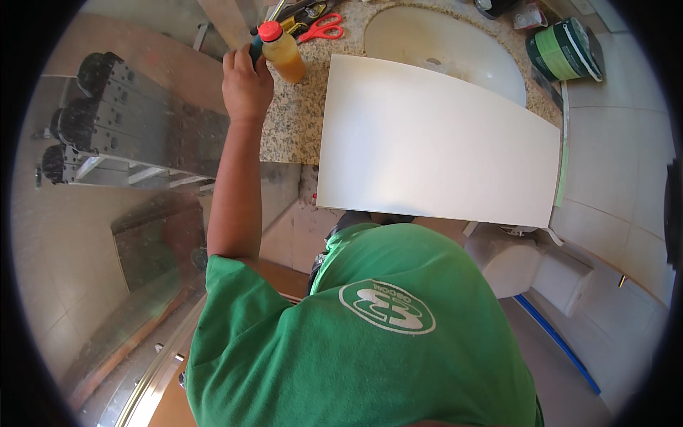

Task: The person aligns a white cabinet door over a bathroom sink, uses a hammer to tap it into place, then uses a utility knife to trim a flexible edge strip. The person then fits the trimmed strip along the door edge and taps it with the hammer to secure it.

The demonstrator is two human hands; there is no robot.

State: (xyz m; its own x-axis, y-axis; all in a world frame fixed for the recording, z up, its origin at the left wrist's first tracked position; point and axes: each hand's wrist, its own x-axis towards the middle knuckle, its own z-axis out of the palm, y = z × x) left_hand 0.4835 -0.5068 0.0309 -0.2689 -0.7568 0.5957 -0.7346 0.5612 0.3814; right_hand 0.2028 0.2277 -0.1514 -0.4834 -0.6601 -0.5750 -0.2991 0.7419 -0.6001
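Note:
My left hand [247,84] reaches to the far left of the granite counter [288,139], its fingers curled in around a dark teal object [256,50]. Most of that object is hidden by the fingers and the bottle, so its kind does not show. Right beside the hand stands a clear bottle [288,60] with a red cap and cloudy yellowish liquid. A large white panel [434,142] lies over the counter's front edge and covers part of the oval sink [398,32]. My right hand is out of sight.
Red-handled scissors [324,28] lie among tools behind the bottle. A green-and-black tub [563,53] stands at the far right. On the left is a folded ladder [135,117]. A toilet [498,260] and a blue strip [558,345] are at the lower right.

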